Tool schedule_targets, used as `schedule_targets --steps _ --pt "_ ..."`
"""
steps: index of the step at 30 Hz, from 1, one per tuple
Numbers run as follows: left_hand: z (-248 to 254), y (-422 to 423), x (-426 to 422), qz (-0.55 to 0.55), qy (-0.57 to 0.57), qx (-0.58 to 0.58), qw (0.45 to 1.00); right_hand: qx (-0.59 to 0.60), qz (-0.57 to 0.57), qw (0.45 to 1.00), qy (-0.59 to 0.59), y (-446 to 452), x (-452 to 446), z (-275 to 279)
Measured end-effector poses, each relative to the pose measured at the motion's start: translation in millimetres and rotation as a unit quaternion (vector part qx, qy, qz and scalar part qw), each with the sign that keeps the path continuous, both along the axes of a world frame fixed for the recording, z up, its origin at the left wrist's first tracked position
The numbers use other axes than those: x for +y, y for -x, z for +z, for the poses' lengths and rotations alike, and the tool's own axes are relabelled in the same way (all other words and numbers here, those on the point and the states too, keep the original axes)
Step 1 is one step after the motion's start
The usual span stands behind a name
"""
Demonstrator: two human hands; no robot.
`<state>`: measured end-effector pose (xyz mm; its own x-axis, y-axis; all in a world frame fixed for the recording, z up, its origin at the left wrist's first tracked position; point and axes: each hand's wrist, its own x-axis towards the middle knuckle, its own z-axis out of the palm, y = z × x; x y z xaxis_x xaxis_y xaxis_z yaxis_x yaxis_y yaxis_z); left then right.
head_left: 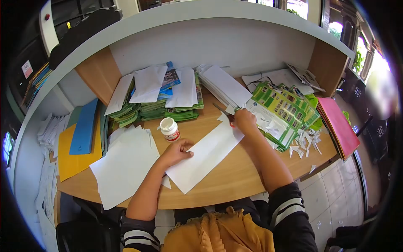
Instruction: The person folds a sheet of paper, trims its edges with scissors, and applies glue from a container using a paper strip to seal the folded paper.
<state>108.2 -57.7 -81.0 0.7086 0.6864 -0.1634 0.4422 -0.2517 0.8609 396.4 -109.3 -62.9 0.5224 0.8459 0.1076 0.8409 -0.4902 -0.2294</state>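
Curving across my head view, a wooden desk (235, 180) is spreading beneath everything. On its right, green printed sheets (289, 107) are lying heaped, their lettering coming through too small for me to read. White sheets (126, 168) are lying piled on the left, one corner reaching the front edge. A long white paper (205, 159) is lying slantwise in the middle, between my hands, and bare wood is showing from its right side to the front edge. My left hand (176, 152) is resting on its left edge, thumb and forefinger standing apart. My right hand (245, 122) is gripping scissors (224, 112) by the handles at the far end; whether the blades are parting, I am unable to tell. An uncapped jar (170, 130) is standing just beyond my left hand, wearing a red and white label I am not managing to read. Paper scraps (304, 145) are lying scattered beside the green sheets.
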Motion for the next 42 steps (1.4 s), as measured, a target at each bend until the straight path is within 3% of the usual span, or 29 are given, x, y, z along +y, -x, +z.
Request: schedule_targets --steps 4,14,18,23,26,29,33,35,42 --pt "-4 0 5 0.006 0.033 -0.103 0.994 -0.004 0.002 1.000 0.030 -2 -4 5" --pt "20 8 10 0.087 0.021 0.014 0.996 0.262 0.048 0.960 -0.091 -42 -27 31" --pt "17 13 13 0.028 0.069 -0.008 0.997 0.469 0.015 0.869 -0.158 -63 -25 14" --pt "30 12 0 0.030 0.135 -0.129 0.982 0.695 -0.016 0.686 -0.215 -70 -10 -9" --pt "34 2 -9 0.097 0.142 -0.170 0.970 0.674 0.005 0.711 -0.201 -32 -49 14" --pt "44 -22 -17 0.186 0.136 -0.317 0.920 0.648 0.034 0.738 -0.185 5 -79 15" --pt "48 -48 7 0.257 0.106 -0.406 0.871 0.717 0.071 0.666 -0.192 32 -83 -19" --pt "45 -56 19 0.255 0.104 -0.431 0.859 0.696 0.121 0.694 -0.138 40 -84 -30" --pt "45 -70 38 0.216 0.118 -0.517 0.820 0.687 0.174 0.701 -0.083 64 -106 -10"
